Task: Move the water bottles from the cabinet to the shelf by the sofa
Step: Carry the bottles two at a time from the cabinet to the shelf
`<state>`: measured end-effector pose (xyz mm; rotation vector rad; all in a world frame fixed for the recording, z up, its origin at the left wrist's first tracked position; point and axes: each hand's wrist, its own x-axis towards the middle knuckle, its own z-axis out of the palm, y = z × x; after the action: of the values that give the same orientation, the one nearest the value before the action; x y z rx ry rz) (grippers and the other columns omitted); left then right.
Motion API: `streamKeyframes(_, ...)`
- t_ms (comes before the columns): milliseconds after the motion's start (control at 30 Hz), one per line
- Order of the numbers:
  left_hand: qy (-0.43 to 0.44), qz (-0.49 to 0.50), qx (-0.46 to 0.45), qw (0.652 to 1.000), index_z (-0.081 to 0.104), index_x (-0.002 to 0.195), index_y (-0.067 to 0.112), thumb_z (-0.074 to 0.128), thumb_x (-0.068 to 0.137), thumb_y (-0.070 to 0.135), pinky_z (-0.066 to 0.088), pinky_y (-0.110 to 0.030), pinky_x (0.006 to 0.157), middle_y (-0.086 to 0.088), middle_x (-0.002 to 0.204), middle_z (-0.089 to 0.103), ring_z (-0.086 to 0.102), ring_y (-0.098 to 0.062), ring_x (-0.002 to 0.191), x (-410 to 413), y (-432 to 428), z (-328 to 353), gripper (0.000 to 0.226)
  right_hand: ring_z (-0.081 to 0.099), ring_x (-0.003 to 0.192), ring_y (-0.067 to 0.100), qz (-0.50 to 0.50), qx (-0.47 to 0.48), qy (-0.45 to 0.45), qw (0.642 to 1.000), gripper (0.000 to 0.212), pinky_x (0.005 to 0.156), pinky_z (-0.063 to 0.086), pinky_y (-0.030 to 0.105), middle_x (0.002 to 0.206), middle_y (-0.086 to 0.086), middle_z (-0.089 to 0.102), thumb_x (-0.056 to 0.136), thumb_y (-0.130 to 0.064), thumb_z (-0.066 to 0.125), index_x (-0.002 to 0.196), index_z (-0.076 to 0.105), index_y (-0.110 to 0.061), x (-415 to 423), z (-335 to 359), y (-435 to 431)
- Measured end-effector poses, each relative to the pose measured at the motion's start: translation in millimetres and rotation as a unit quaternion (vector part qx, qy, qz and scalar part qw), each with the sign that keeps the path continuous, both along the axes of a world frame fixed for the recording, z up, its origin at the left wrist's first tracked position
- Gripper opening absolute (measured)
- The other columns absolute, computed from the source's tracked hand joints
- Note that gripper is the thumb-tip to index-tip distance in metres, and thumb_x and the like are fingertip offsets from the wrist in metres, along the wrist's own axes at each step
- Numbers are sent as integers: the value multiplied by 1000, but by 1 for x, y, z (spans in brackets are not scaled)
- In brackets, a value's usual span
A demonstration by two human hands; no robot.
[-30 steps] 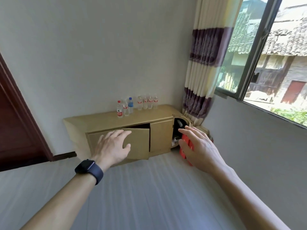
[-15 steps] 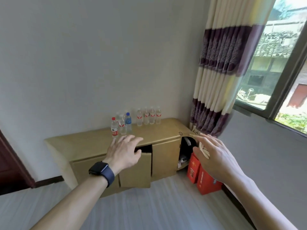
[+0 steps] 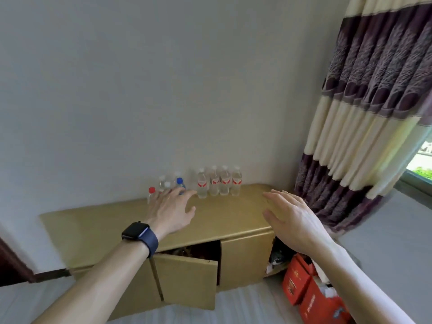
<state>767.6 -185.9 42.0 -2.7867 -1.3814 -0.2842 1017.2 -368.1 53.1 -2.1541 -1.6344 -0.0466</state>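
While the left hand (image 3: 171, 211) and right hand (image 3: 292, 218) hover empty, fingers spread, the water bottles (image 3: 218, 183) stand upright along the back edge of the cabinet (image 3: 229, 216), likely light, thin-walled and slippery, best gripped round the labelled waist.

We wear a smartwatch (image 3: 136, 231) with a black, rounded-rectangle glass face and a dark navy band. It is strapped round the wrist of our left hand (image 3: 171, 211), behind the fingers (image 3: 184, 195). Both forearms are bare.
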Motion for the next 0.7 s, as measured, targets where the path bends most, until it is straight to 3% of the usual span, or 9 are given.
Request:
streamKeyframes(400,61,-58,-82,993,41,143,36,40,96,41,32,-42,106,6,144,47,43,-23,133,151,266,-62,48,37,137,18,-47,-79,59,994,47,109,36,33,144,-13,48,96,-49,48,142,43,-38,102,-62,250)
streamKeyframes(567,101,-96,-101,985,41,143,32,44,95,34,33,-43,107,-1,141,48,43,-25,132,219,336,-88,47,43,129,20,-68,-126,85,986,46,106,35,30,140,-10,51,97,-45,50,141,46,-34,147,-96,330)
streamKeyframes(700,134,-87,-129,979,37,144,30,46,94,31,32,-46,107,-4,143,44,39,-28,133,263,375,-129,51,44,132,24,-59,-207,116,970,54,105,35,31,148,-3,44,98,-46,46,149,35,-30,184,-141,398)
